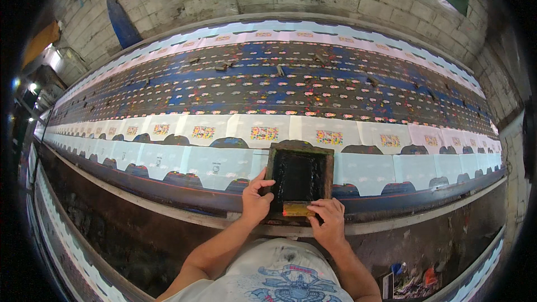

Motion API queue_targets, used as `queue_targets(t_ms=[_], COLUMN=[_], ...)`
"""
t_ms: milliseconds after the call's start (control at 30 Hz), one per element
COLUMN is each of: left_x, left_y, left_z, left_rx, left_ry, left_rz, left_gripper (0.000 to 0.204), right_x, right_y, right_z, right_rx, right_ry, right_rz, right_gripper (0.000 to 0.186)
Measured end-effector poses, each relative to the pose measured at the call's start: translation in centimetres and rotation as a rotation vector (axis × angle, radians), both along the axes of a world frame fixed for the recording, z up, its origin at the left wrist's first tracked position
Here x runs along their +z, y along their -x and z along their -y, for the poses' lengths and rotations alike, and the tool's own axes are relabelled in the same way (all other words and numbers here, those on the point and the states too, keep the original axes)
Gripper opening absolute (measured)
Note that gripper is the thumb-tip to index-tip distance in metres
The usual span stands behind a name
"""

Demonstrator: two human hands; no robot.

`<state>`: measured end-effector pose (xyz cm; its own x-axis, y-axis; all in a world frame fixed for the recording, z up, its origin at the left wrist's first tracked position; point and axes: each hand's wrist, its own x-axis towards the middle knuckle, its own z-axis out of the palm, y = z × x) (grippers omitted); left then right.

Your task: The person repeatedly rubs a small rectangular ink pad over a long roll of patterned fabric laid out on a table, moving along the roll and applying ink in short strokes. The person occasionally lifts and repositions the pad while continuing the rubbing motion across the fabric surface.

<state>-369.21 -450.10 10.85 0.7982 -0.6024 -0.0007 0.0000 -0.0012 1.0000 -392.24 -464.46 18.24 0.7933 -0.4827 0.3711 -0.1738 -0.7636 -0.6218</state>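
A small wooden screen-printing frame, its inside dark with wet black ink, lies over the near row of pale blue fabric pieces. My left hand is closed on the frame's left side, fingers over the rim. Closed on a yellowish squeegee is my right hand, at the frame's near end. The squeegee sits low inside the frame, against its near edge. The fabric piece beneath the frame is mostly hidden.
Beyond lies a row of white pieces with colourful printed rectangles. The long table has a dark, ink-marked middle with small dark blocks on it. A ledge runs along its near side. Colourful scraps lie on the floor at lower right.
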Motion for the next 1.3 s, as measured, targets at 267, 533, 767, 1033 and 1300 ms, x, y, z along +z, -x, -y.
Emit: queue_targets(t_ms=[267,533,767,1033,1300], left_x=[-1.0,0.6,3.1,4.4,4.1], left_y=[0.0,0.2,-1.6,-2.7,-3.3], left_z=[-0.1,-0.3,-1.0,-0.6,-0.5], left_rx=[-0.021,-0.039,-0.084,-0.129,-0.161], left_ry=[-0.067,-0.199,-0.319,-0.343,-0.348], left_rz=[0.128,0.382,0.778,0.869,0.908], left_gripper=[0.048,0.075,0.048,0.037,0.039], right_x=[3.2,4.3,1.8,2.9,3.2], right_y=[-3.2,-10.3,-12.6,-6.4,-11.9], right_z=[0.0,7.8,8.0,1.0,9.0], right_rx=[0.332,0.38,0.213,0.33,0.275], right_ry=[0.202,0.058,0.206,0.202,0.073], right_rz=[-0.218,-0.409,-0.238,-0.263,-0.298], right_gripper=[0.039,0.046,0.049,0.055,0.052])
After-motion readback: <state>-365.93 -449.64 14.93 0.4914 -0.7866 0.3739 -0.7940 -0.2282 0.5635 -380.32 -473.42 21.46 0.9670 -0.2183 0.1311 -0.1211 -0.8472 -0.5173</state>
